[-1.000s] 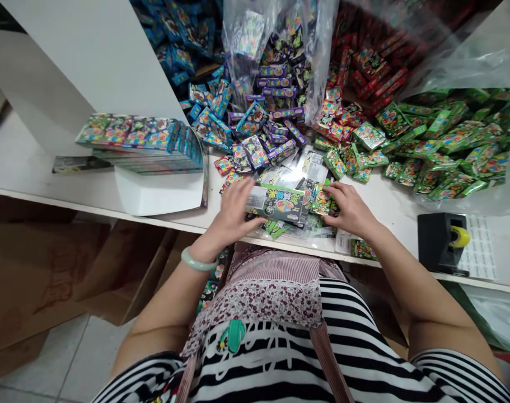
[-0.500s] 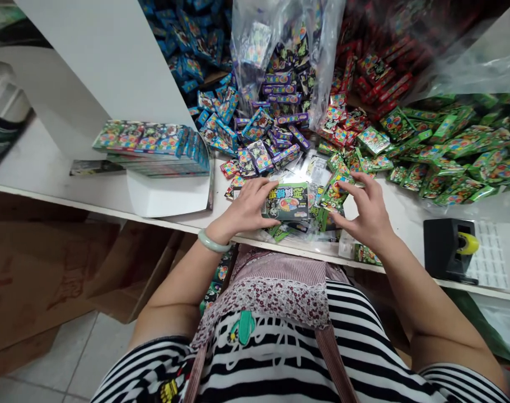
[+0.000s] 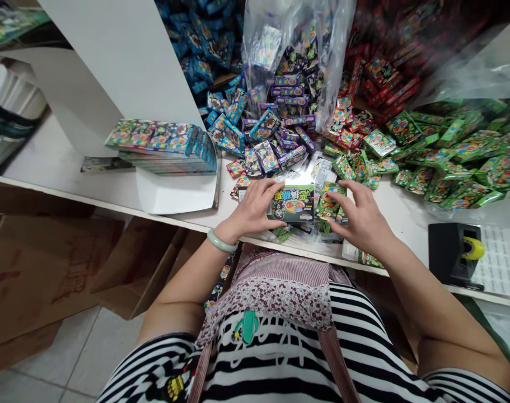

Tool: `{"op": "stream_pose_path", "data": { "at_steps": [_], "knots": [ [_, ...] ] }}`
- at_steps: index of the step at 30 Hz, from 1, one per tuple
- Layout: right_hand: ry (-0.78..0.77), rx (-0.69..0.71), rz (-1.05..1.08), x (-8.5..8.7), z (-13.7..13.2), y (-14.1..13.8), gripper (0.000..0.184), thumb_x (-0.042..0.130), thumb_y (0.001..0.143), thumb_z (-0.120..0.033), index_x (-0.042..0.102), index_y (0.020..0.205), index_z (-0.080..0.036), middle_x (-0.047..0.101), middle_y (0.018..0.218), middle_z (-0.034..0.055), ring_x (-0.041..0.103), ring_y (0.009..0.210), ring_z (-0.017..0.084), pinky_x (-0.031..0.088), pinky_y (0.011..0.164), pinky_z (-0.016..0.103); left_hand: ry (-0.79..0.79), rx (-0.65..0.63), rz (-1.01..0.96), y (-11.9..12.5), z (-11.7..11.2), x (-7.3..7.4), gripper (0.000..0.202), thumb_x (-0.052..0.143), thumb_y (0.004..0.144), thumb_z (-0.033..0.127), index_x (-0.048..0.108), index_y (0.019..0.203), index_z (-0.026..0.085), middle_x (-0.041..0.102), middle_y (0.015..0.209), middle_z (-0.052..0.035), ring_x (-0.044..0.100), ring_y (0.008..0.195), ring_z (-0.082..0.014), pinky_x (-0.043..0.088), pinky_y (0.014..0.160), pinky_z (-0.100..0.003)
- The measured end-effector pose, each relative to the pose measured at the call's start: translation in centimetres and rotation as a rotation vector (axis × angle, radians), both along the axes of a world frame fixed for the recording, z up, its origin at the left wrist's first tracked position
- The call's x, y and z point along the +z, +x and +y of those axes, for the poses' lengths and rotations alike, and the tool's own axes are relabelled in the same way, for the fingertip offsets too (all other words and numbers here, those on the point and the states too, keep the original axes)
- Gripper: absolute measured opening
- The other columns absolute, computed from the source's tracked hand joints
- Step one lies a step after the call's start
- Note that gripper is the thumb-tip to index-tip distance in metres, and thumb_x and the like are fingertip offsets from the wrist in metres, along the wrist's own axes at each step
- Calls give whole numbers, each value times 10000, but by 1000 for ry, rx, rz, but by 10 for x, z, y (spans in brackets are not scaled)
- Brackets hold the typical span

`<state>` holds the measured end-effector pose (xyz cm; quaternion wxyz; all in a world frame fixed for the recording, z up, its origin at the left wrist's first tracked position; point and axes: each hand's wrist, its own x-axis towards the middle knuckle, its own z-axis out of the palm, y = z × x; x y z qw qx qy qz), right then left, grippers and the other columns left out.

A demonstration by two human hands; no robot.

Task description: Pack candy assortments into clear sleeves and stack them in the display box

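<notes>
My left hand [image 3: 257, 208] grips the left end of a flat black-and-green candy box [image 3: 294, 202], thumb along its near edge and fingers along the far edge. Its printed face points up. My right hand [image 3: 358, 215] has its thumb and fingers closed on a small green candy packet [image 3: 327, 200], close by the right end of that box. Beneath both lie clear wrappers and other green packets, partly hidden. Just beyond my hands lie loose purple packets [image 3: 265, 157], and red packets [image 3: 342, 131] lie farther right.
Heaps of blue packets [image 3: 204, 61] and green packets [image 3: 460, 151] fill the shelf's back and right. At left, a white card tray [image 3: 174, 193] stands by stacked packets [image 3: 154, 137]. A black tape dispenser [image 3: 450, 254] sits beside a label sheet [image 3: 496, 260]. Cardboard boxes [image 3: 48, 263] stand below.
My right hand has brought the green packet left and turned it upright alongside the black-and-green box. My left hand keeps its grip on the box. The whole view has shifted slightly.
</notes>
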<state>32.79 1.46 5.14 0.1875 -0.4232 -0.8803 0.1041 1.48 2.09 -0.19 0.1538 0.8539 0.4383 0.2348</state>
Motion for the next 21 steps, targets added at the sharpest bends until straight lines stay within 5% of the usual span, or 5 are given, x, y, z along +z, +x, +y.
{"op": "stream_pose_path", "data": {
  "at_steps": [8, 14, 21],
  "knots": [
    [-207, 263, 9, -4, 7, 6, 555, 659, 848, -270, 482, 1374, -248, 475, 1434, 175, 468, 1328, 354, 451, 1072, 577, 41, -109, 44, 5, -4, 0, 916, 709, 747, 680, 389, 1471, 220, 516, 1339, -166, 496, 1220, -339, 398, 1074, -511],
    [-266, 127, 173, -18, 12, -2, 683, 700, 854, -386, 398, 1450, -244, 436, 1476, 175, 412, 1406, 339, 411, 1126, 567, 15, -18, -3, 4, -4, 0, 916, 738, 743, 652, 407, 1468, 200, 517, 1317, -174, 516, 1214, -356, 444, 1050, -523],
    [-276, 76, 223, -20, 9, -16, 426, 548, 960, -387, 543, 1368, -264, 650, 1320, 121, 519, 1317, 303, 372, 1120, 563, 18, -16, 2, 12, -7, -1, 923, 774, 743, 589, 364, 1486, 228, 508, 1307, -165, 525, 1219, -352, 462, 1058, -528]
  ]
}}
